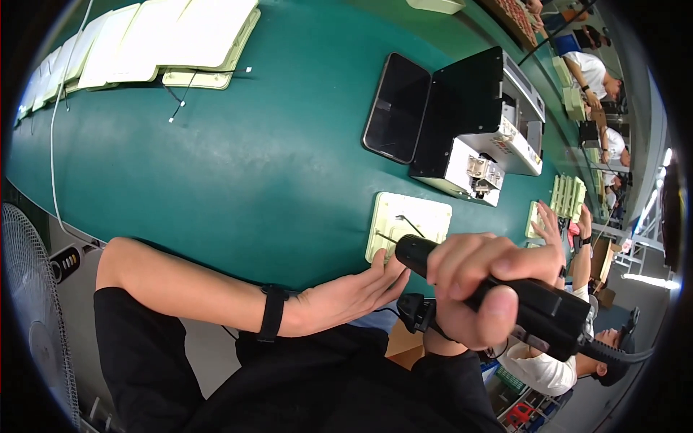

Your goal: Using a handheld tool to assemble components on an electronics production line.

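Left hand [354,292] is held with fingers extended, tips laid at the near edge of a pale cream plastic cover [390,209]; whether the edge is pinched cannot be told. Right hand [476,285] is wrapped around a black electric screwdriver [552,314], its narrow bit pointed leftward over the cover; contact cannot be made out. Cover is placed on the green tabletop [274,159], near side, right of centre. Short dark lead [411,225] is seen on it. Black band [273,314] is worn on the left wrist.

Beyond the cover, a black-and-silver bench machine [462,115] is set, with a dark-screened touchscreen device [397,108] at its left. Far left: overlapping pale covers [159,43] are lined up, with white-tipped wires [180,101] let out. Mesh-guarded fan [32,289] is stood near left. Co-workers [545,368] are seen at right.
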Available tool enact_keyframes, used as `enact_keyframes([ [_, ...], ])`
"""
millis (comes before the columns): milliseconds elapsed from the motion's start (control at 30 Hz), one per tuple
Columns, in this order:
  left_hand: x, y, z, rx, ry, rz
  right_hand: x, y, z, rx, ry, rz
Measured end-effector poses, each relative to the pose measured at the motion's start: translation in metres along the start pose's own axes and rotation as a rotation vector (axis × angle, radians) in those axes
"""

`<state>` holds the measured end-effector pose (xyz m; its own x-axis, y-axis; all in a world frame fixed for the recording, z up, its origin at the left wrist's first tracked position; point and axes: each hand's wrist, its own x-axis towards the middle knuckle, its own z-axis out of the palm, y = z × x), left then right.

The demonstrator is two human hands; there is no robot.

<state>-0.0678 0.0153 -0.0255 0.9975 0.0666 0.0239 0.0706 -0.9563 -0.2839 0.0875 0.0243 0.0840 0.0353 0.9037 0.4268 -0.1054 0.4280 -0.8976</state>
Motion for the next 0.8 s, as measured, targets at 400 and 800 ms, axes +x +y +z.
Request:
enact_keyframes([
  [400,0.020,0.004,-0.044,-0.015,0.088,-0.070,0.087,-0.082,-0.097,-0.240,0.361,-0.685],
  [800,0.148,0.020,-0.081,-0.384,0.288,-0.091,-0.014,-0.169,-0.154,-0.119,0.307,-0.590],
])
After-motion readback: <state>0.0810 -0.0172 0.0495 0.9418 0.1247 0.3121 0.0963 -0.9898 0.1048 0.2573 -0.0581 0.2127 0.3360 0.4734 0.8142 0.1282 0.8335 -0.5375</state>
